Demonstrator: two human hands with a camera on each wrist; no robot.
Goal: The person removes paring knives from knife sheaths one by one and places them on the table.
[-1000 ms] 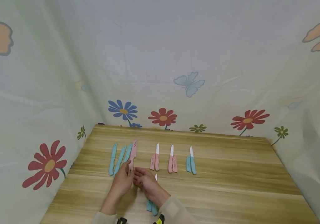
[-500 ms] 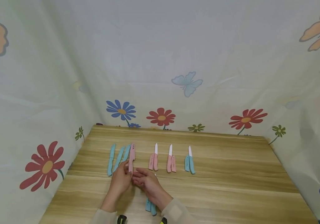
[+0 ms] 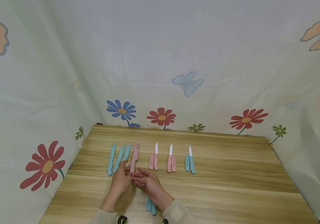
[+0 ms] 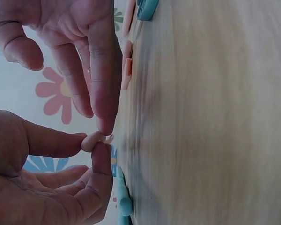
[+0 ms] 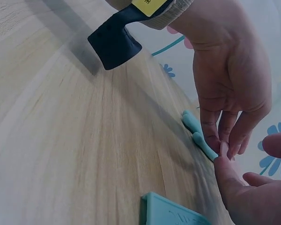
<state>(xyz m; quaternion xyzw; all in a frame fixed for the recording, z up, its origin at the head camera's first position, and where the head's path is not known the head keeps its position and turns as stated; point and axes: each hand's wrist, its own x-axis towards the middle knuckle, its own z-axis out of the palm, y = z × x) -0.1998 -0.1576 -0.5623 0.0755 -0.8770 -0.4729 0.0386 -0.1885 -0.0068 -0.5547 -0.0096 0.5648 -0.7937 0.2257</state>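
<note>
A pink sheathed knife point(image 3: 135, 155) points away from me, tip at the back. Its handle end is pinched between the thumb and index finger of my left hand point(image 3: 121, 180). In the left wrist view that rounded handle end point(image 4: 90, 141) shows between the fingertips, above the tabletop. My right hand point(image 3: 152, 188) has its fingers stretched out, index fingertip right at the handle end. Left of the pink knife lie three blue sheathed knives point(image 3: 111, 160), two of them partly behind my left hand. Under my right hand lies a partly hidden blue knife point(image 3: 153, 210) beside its sheath point(image 3: 148, 205).
Two pink knives point(image 3: 156, 161) with white blades lie to the right, each beside its pink sheath point(image 3: 173, 163). Farther right is a blue knife point(image 3: 192, 165) with its sheath point(image 3: 187, 163). A flowered curtain point(image 3: 218, 99) encloses the wooden table point(image 3: 232, 180).
The pink knife's tip has swung to the right, away from the nearest blue knife, while my left hand keeps its pinch. My right fingers have stayed close to the handle end.
</note>
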